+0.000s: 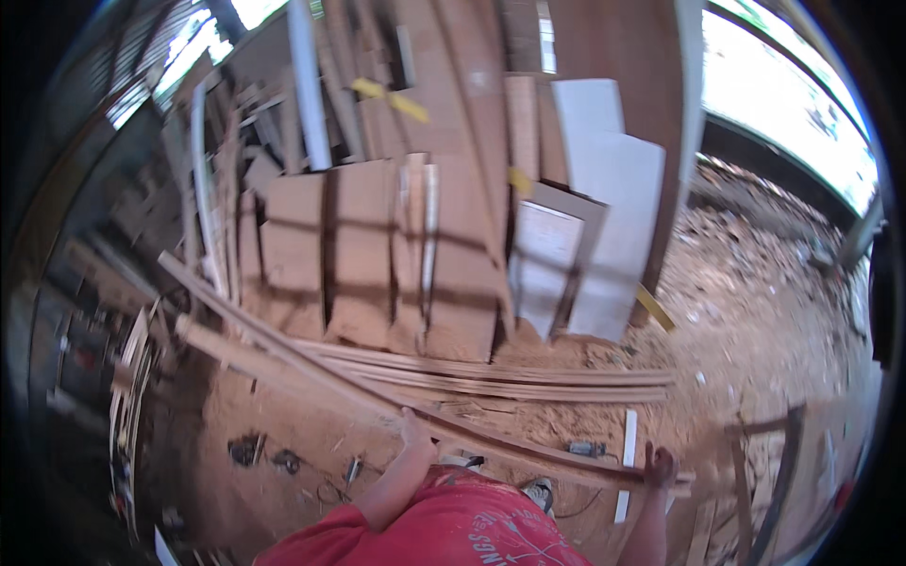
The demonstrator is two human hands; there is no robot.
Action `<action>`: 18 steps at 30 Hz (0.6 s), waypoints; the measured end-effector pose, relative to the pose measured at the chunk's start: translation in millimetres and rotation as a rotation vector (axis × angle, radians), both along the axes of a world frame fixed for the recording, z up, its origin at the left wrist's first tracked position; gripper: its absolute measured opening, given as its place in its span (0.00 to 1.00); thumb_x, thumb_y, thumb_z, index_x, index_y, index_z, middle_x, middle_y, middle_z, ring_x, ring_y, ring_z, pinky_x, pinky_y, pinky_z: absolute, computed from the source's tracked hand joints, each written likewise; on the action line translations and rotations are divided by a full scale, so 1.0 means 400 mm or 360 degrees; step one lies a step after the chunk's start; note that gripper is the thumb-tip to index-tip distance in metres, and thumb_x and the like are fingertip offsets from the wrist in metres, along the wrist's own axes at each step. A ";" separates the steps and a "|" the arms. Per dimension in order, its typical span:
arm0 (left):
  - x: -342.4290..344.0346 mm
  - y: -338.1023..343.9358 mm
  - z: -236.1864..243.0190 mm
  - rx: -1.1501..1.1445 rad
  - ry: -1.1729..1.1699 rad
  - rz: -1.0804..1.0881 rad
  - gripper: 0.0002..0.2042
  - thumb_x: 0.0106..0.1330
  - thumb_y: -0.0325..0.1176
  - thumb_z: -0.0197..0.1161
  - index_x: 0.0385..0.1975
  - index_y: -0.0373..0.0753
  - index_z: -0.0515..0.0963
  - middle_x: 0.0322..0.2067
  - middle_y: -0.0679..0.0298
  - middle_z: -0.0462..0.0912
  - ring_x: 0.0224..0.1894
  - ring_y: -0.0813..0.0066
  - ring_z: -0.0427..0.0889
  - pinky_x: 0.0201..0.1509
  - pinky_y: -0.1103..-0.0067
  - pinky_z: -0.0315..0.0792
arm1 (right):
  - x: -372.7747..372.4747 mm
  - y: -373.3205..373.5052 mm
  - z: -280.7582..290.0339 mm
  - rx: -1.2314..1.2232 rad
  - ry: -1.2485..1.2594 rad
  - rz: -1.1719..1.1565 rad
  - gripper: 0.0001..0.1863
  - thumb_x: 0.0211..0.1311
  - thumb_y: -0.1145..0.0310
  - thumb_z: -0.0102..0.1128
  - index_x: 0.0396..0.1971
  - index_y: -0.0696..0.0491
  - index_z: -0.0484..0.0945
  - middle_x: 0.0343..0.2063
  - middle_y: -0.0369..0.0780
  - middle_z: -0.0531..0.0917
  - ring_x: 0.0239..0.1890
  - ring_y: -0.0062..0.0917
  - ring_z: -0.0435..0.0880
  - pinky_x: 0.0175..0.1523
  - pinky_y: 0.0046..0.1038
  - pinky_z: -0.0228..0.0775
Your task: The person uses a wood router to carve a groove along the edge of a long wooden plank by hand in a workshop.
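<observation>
A long, narrow wooden strip [311,363] slants across in front of me, from the far left down to the near right. My left hand [416,432] is closed on its near edge around the middle. Toward the right end, my right hand [661,465] grips the same strip, its fingers curled and partly blurred. Just beneath and beside the strip's left half lies a paler wooden board [241,355]. How the two touch cannot be made out.
Stacked long strips [528,382] lie on the sawdust beyond. Brown boards [363,245] and white panels [618,236] lean behind. A small power tool [587,449], a white strip [627,462] and dark tools [247,449] with cords are on the floor; scrap timber [769,472] is at right.
</observation>
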State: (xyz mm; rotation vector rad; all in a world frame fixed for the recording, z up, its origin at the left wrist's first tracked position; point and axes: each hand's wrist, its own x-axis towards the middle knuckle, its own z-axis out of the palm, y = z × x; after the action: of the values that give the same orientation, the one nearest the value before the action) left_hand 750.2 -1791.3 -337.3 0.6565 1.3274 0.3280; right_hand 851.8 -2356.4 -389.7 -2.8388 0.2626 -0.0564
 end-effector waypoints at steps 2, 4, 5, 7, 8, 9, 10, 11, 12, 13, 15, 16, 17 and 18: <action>-0.014 0.021 0.009 0.0032 -0.0005 0.0081 0.38 0.80 0.66 0.52 0.75 0.39 0.68 0.69 0.52 0.76 0.67 0.51 0.81 0.63 0.54 0.83 | 0.014 0.011 -0.020 0.0099 0.0089 0.0036 0.35 0.74 0.36 0.58 0.23 0.56 0.79 0.25 0.52 0.82 0.33 0.54 0.81 0.41 0.52 0.69; -0.037 0.057 -0.004 -0.0118 0.0234 0.0030 0.33 0.80 0.66 0.49 0.74 0.50 0.70 0.69 0.60 0.76 0.67 0.53 0.79 0.65 0.47 0.74 | 0.011 0.015 -0.052 0.0087 0.0042 0.0089 0.39 0.75 0.33 0.56 0.23 0.59 0.75 0.22 0.54 0.75 0.28 0.52 0.75 0.37 0.50 0.64; -0.036 0.058 -0.011 -0.0108 0.0224 0.0109 0.33 0.80 0.66 0.49 0.74 0.50 0.70 0.69 0.60 0.76 0.67 0.53 0.79 0.65 0.47 0.74 | 0.018 0.024 -0.059 0.0172 0.0012 0.0094 0.41 0.75 0.31 0.54 0.23 0.60 0.74 0.21 0.54 0.73 0.26 0.50 0.73 0.37 0.50 0.63; -0.046 0.056 -0.049 0.0089 0.0218 0.0212 0.38 0.80 0.63 0.53 0.67 0.28 0.74 0.61 0.49 0.83 0.56 0.48 0.89 0.56 0.58 0.86 | 0.045 0.030 -0.053 0.0164 0.0031 0.0132 0.41 0.75 0.32 0.56 0.22 0.60 0.74 0.19 0.53 0.72 0.24 0.49 0.71 0.35 0.50 0.62; -0.064 0.076 -0.068 0.0091 0.0221 0.0261 0.38 0.80 0.63 0.53 0.67 0.28 0.74 0.61 0.49 0.83 0.56 0.48 0.89 0.56 0.58 0.86 | 0.052 0.051 -0.045 0.0152 -0.0001 0.0160 0.40 0.75 0.32 0.57 0.22 0.60 0.74 0.19 0.54 0.72 0.24 0.49 0.71 0.34 0.51 0.61; -0.076 0.092 -0.087 0.0055 0.0213 0.0252 0.36 0.81 0.62 0.53 0.67 0.29 0.75 0.60 0.49 0.84 0.56 0.48 0.89 0.57 0.57 0.86 | 0.066 0.073 -0.046 0.0153 -0.0003 0.0202 0.40 0.75 0.32 0.57 0.22 0.60 0.74 0.19 0.54 0.72 0.24 0.49 0.71 0.34 0.51 0.61; -0.095 0.104 -0.110 0.0019 0.0205 0.0242 0.35 0.81 0.61 0.53 0.67 0.30 0.75 0.59 0.48 0.84 0.57 0.49 0.89 0.57 0.57 0.85 | 0.075 0.089 -0.051 0.0125 -0.0005 0.0214 0.40 0.75 0.33 0.58 0.21 0.59 0.74 0.19 0.53 0.73 0.24 0.50 0.72 0.35 0.52 0.62; -0.097 0.109 -0.135 0.0009 0.0181 0.0256 0.35 0.81 0.61 0.53 0.67 0.30 0.75 0.59 0.48 0.84 0.57 0.49 0.89 0.57 0.57 0.85 | 0.090 0.088 -0.055 0.0087 -0.0027 0.0208 0.39 0.75 0.34 0.58 0.21 0.58 0.75 0.19 0.53 0.74 0.23 0.50 0.73 0.35 0.52 0.63; -0.122 0.132 -0.158 0.0004 0.0119 0.0281 0.32 0.80 0.59 0.53 0.66 0.36 0.76 0.59 0.53 0.85 0.56 0.50 0.89 0.56 0.54 0.84 | 0.103 0.112 -0.054 0.0100 -0.0028 0.0221 0.39 0.75 0.33 0.58 0.21 0.58 0.75 0.19 0.53 0.74 0.24 0.49 0.73 0.36 0.52 0.63; -0.127 0.150 -0.160 -0.0007 0.0056 0.0289 0.28 0.79 0.58 0.54 0.66 0.41 0.77 0.58 0.59 0.85 0.55 0.51 0.89 0.56 0.51 0.82 | 0.101 0.130 -0.056 0.0113 -0.0010 0.0233 0.39 0.74 0.33 0.58 0.21 0.57 0.74 0.19 0.52 0.74 0.24 0.49 0.73 0.37 0.52 0.64; -0.139 0.184 -0.157 -0.0026 0.0141 0.0329 0.27 0.79 0.56 0.54 0.63 0.41 0.79 0.57 0.58 0.86 0.55 0.52 0.89 0.56 0.52 0.82 | 0.101 0.162 -0.057 0.0147 0.0024 0.0245 0.39 0.74 0.32 0.58 0.21 0.56 0.74 0.20 0.52 0.75 0.26 0.48 0.73 0.39 0.51 0.66; -0.138 0.176 -0.141 -0.0069 0.0230 0.0339 0.25 0.78 0.54 0.54 0.61 0.40 0.80 0.55 0.57 0.87 0.54 0.52 0.90 0.57 0.53 0.82 | 0.100 0.162 -0.050 0.0145 0.0035 0.0237 0.39 0.74 0.31 0.58 0.21 0.56 0.74 0.20 0.51 0.75 0.26 0.47 0.74 0.41 0.51 0.66; -0.132 0.168 -0.127 -0.0058 0.0192 0.0365 0.24 0.77 0.53 0.55 0.58 0.39 0.82 0.53 0.56 0.88 0.54 0.52 0.89 0.57 0.54 0.82 | 0.096 0.165 -0.047 0.0143 0.0051 0.0233 0.39 0.74 0.31 0.58 0.21 0.55 0.74 0.21 0.51 0.75 0.27 0.47 0.74 0.42 0.51 0.67; -0.122 0.177 -0.094 -0.0085 0.0179 0.0366 0.24 0.77 0.53 0.55 0.58 0.39 0.82 0.53 0.56 0.88 0.54 0.52 0.89 0.57 0.54 0.82 | 0.093 0.172 -0.040 0.0150 0.0069 0.0226 0.39 0.74 0.30 0.58 0.21 0.55 0.74 0.21 0.51 0.75 0.27 0.46 0.74 0.43 0.51 0.68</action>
State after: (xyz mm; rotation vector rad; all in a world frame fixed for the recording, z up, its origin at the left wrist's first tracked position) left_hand 701.2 -1720.5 -375.0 0.4839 1.5183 0.4450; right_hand 889.0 -2287.5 -405.6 -2.7583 0.0699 0.0458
